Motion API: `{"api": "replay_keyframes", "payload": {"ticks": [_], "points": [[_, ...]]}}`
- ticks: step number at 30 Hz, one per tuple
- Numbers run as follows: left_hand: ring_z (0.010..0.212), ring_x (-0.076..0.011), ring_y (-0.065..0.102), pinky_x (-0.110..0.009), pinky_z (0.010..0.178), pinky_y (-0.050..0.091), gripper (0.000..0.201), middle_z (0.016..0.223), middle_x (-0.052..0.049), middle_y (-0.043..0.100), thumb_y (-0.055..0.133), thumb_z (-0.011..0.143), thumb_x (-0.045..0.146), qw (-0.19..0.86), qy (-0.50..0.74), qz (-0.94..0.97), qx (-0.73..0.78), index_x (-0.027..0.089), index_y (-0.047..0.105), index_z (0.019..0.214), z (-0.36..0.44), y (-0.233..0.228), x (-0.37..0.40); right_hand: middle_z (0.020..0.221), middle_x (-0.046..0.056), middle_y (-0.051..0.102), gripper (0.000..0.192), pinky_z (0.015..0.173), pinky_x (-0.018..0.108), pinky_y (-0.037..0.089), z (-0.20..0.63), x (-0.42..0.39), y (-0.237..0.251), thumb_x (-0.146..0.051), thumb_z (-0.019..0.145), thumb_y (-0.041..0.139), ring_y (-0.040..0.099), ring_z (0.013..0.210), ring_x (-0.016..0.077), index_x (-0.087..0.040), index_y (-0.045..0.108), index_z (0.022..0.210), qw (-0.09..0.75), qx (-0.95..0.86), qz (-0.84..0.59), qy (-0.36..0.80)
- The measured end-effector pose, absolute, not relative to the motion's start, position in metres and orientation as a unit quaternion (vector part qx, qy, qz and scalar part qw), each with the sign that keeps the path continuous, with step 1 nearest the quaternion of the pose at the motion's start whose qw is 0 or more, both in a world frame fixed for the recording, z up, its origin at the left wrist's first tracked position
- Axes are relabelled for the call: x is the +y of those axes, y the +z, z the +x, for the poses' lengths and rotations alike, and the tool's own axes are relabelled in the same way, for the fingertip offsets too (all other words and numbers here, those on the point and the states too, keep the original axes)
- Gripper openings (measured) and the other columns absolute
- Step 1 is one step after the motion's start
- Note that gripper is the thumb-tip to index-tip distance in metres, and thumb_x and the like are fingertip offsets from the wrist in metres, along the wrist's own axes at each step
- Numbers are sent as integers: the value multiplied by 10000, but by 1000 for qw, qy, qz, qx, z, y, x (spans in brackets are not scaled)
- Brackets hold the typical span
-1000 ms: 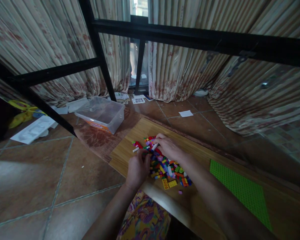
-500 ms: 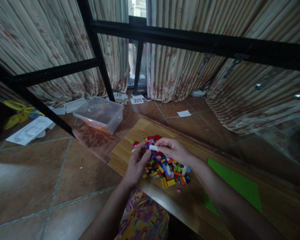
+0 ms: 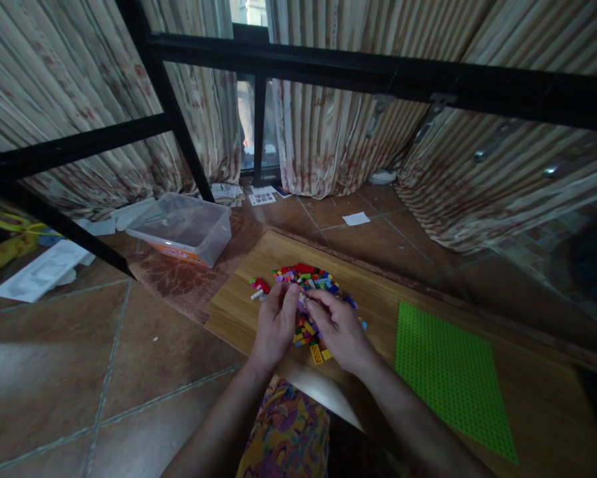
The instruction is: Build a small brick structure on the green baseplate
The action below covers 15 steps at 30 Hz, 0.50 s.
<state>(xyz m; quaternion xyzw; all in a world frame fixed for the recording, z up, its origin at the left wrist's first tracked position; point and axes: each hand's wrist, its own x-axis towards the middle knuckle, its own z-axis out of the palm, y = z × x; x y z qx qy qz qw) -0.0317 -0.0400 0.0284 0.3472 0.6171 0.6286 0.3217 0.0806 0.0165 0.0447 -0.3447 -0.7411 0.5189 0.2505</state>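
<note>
Over the pile of toy bricks, my left hand and my right hand meet, fingertips almost touching. Between them shows a bit of a whitish toy brick, pinched from both sides. My fingers cover most of it, so its full shape and anything joined to it are hidden. The loose bricks below are red, yellow, blue, green, purple and other colours. To the right of my right forearm lies a green studded baseplate.
The bricks and baseplate rest on a wooden board. Beyond its left end stands a clear plastic bin on a reddish mat. A black metal frame crosses in front of the curtains. White packaging lies on the tiled floor.
My hands have drawn closer together around the white brick, which showed lengthwise with a blue brick at its left end. My right forearm no longer covers the baseplate. The view has shifted right.
</note>
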Motion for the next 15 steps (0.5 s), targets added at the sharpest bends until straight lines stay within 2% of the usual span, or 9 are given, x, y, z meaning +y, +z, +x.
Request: {"api": "replay_keyframes", "payload": {"ticks": [3, 7, 9, 12, 15], "points": [[586, -103, 447, -214, 564, 356, 265, 645, 35, 474, 441, 942, 361, 244, 604, 377, 658, 181, 508, 759, -27, 30, -38, 921, 44, 706, 283, 789, 302, 492, 80, 3, 45, -324, 951, 417, 651, 837, 173, -216, 648, 1074, 272, -767, -351, 464], [541, -109, 456, -232, 538, 331, 287, 626, 30, 481, 354, 975, 344, 197, 556, 409, 696, 191, 490, 773, -22, 27, -38, 1062, 63, 704, 319, 839, 297, 501, 75, -16, 36, -333, 962, 386, 657, 947, 184, -225, 629, 1139, 334, -732, -383, 454], [529, -110, 460, -234, 533, 331, 283, 623, 29, 486, 341, 978, 345, 205, 544, 423, 695, 195, 489, 789, -21, 26, -39, 1053, 65, 705, 332, 848, 294, 501, 73, -21, 29, -345, 966, 373, 654, 956, 183, -221, 635, 1127, 371, -704, -395, 458], [535, -105, 452, -228, 541, 346, 275, 628, 28, 489, 369, 965, 347, 225, 557, 439, 668, 195, 484, 767, -21, 26, -37, 935, 58, 704, 345, 809, 290, 507, 71, -21, 23, -394, 958, 382, 649, 844, 171, -207, 665, 1018, 399, -661, -399, 494], [533, -100, 450, -214, 525, 362, 300, 615, 24, 491, 424, 930, 388, 274, 597, 389, 646, 185, 493, 721, -23, 25, -35, 707, 7, 630, 360, 583, 240, 484, 72, -14, 23, -481, 910, 444, 560, 587, 124, -196, 665, 905, 369, -599, -416, 576]]}}
